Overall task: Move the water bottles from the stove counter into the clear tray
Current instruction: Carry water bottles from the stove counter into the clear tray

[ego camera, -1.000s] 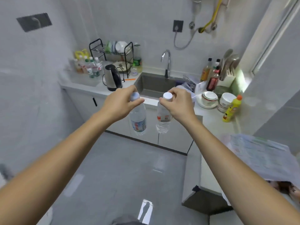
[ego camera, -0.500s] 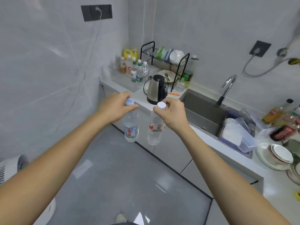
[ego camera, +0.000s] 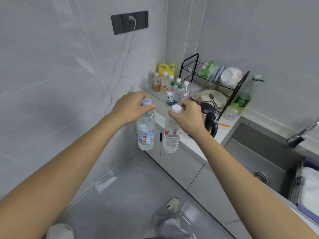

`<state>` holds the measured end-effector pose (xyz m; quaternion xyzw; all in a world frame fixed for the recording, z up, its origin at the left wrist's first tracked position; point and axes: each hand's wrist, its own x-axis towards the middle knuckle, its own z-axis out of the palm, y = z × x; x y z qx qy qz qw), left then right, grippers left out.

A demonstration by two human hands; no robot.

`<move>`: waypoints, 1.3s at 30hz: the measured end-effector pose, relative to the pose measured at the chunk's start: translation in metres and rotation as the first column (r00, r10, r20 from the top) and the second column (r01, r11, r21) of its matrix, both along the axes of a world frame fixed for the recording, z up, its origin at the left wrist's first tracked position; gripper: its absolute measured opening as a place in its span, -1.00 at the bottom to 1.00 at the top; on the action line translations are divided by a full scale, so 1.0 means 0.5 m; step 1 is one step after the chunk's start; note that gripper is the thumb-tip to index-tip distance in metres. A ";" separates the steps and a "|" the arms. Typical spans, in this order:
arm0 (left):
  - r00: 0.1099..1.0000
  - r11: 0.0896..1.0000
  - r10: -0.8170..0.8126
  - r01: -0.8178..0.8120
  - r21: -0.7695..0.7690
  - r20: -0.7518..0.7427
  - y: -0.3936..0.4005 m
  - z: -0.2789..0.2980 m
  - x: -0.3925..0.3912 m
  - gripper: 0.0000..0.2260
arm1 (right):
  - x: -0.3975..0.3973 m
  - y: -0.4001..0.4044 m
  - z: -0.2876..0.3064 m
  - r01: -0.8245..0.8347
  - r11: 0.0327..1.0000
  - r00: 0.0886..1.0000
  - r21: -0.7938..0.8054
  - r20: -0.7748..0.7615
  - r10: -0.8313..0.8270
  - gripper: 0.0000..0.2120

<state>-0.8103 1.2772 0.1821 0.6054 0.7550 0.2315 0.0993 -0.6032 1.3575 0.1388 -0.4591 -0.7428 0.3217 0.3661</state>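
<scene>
Water bottles hang by their necks above the floor, just off the worktop (ego camera: 193, 137) edge: the left hand (ego camera: 131, 107) grips a blue-labelled bottle (ego camera: 145, 130) printed 迎驾山泉, the right hand (ego camera: 186, 116) a red-labelled bottle (ego camera: 171, 135), writing unreadable. Farther back, the clear tray (ego camera: 146, 89) holds several bottles beside a dish rack (ego camera: 214, 83).
</scene>
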 end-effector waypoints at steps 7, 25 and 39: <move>0.998 0.998 0.056 -0.056 0.002 -0.025 0.279 0.009 -0.157 -0.67 | -0.173 0.306 -0.023 -0.113 0.994 0.994 0.001 -0.008 0.113 -0.76; 0.992 0.992 -0.126 0.126 -0.032 -0.004 0.857 -0.099 -0.400 -0.64 | -0.422 0.815 -0.073 0.059 0.995 0.991 -0.077 0.121 -0.049 -0.64; 0.932 0.907 -0.359 0.334 -0.257 -0.056 1.082 -0.286 -0.458 -0.68 | -0.507 0.921 -0.197 0.215 0.971 0.814 -0.102 0.568 -0.121 -0.68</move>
